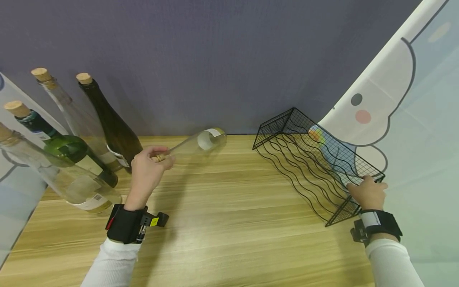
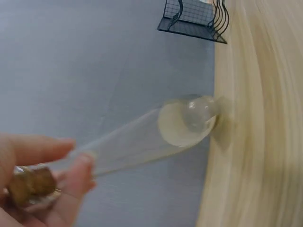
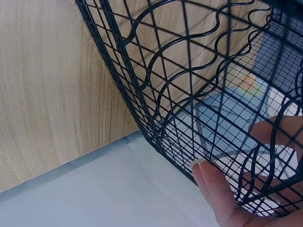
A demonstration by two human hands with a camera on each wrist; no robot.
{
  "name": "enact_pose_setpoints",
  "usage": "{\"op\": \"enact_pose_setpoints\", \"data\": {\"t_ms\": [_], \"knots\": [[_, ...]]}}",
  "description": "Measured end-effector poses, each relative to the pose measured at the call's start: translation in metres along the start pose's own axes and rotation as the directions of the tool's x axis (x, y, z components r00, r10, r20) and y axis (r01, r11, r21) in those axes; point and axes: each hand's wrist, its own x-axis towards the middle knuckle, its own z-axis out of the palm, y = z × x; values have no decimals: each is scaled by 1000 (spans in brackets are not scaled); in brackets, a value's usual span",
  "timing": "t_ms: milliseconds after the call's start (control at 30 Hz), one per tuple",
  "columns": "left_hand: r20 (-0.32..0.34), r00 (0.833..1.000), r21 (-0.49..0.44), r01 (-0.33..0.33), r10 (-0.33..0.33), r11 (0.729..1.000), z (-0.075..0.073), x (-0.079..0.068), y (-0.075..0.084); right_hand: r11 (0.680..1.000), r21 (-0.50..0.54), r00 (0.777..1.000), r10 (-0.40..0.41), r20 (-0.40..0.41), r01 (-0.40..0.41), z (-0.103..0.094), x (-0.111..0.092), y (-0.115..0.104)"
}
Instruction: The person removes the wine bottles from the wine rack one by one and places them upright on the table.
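Observation:
My left hand [image 1: 148, 169] pinches the neck of a clear glass bottle [image 1: 195, 144] by its corked end. The bottle is tilted, its base pointing right toward the back edge of the table. In the left wrist view the cork [image 2: 32, 186] shows between thumb and fingers, and a pale round label [image 2: 174, 125] is near the base. At the right, my right hand [image 1: 368, 193] grips the near corner of a black wire rack [image 1: 315, 167] with wavy bars. The right wrist view shows the thumb [image 3: 215, 184] outside the mesh and the fingers [image 3: 270, 132] behind it.
Several corked bottles stand at the left: a dark one [image 1: 111, 123], a green one [image 1: 77, 149] and clear ones, including a near clear bottle [image 1: 68, 179]. A grey panel [image 1: 222, 67] rises behind the wooden table [image 1: 229, 223]. A printed cloth [image 1: 423, 131] hangs at the right.

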Motion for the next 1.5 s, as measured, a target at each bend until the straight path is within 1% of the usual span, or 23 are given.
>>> {"op": "enact_pose_setpoints", "data": {"t_ms": [133,200,267,300,367,500,533,567,633,767,800,833,900,967,1000,1033,1100,1133,1200,1300,1400,1467,1500], "knots": [[-101,995,-124,5,-18,992,5,3,-7,1000,3,1000,-4,-2,4,1,0,0],[-138,990,-214,-9,-21,977,7,6,-11,1000,4,1000,-8,-3,8,1,0,0],[-179,984,-312,-34,-23,949,9,10,-16,1000,3,1000,-10,-5,10,1,-1,0],[-201,979,-363,-50,-26,931,11,12,-18,1000,4,1000,-11,-6,11,1,-1,0],[-250,968,-467,-99,-24,879,15,16,-24,1000,3,1000,-12,-9,12,1,-1,0],[-386,923,-593,-252,6,765,29,23,-36,1000,3,1000,-10,-11,10,1,-1,0],[-412,911,-609,-283,9,741,32,23,-38,1000,2,1000,-10,-11,10,1,-1,0],[-436,900,-613,-304,8,730,35,24,-40,1000,2,1000,-9,-10,9,1,-1,0],[-457,889,-620,-299,-25,725,40,24,-42,1000,1,1000,-7,-7,7,0,-1,0],[-418,897,-637,-177,-143,750,45,23,-44,1000,1,1000,-5,-2,5,0,-1,0],[-391,903,-660,-141,-177,738,45,23,-44,1000,0,1000,-4,0,4,0,-1,0],[-354,911,-702,-109,-211,704,45,23,-43,1000,0,1000,-3,2,3,0,-1,-1],[-271,926,-787,-56,-263,614,44,22,-40,1000,0,1000,-4,0,4,0,-2,-1],[-170,941,-864,1,-293,504,41,22,-36,1000,3,1000,-1,0,1,0,-2,-1],[-114,946,-897,33,-303,441,39,21,-33,1000,4,1000,-2,-2,2,0,-2,-1],[-69,950,-917,61,-305,394,38,20,-31,1000,6,1000,-3,-3,3,0,-2,0],[1,955,-930,109,-296,351,35,19,-28,1000,9,1000,-4,-5,4,0,-2,0],[31,957,-931,132,-287,339,34,19,-27,1000,8,1000,-6,-5,6,0,-2,0],[70,962,-930,158,-263,332,33,18,-26,1000,6,1000,-12,-7,12,0,-2,0],[74,974,-924,148,-215,353,34,17,-26,1000,5,1000,-14,-6,14,1,-2,0],[36,984,-916,102,-173,389,37,16,-26,1000,3,1000,-12,-6,12,1,-2,0],[-10,988,-907,56,-154,418,40,15,-25,1000,3,1000,-11,-6,11,1,-2,0],[-37,989,-897,28,-140,441,42,14,-23,1000,2,1000,-10,-6,10,1,-2,0]]}}
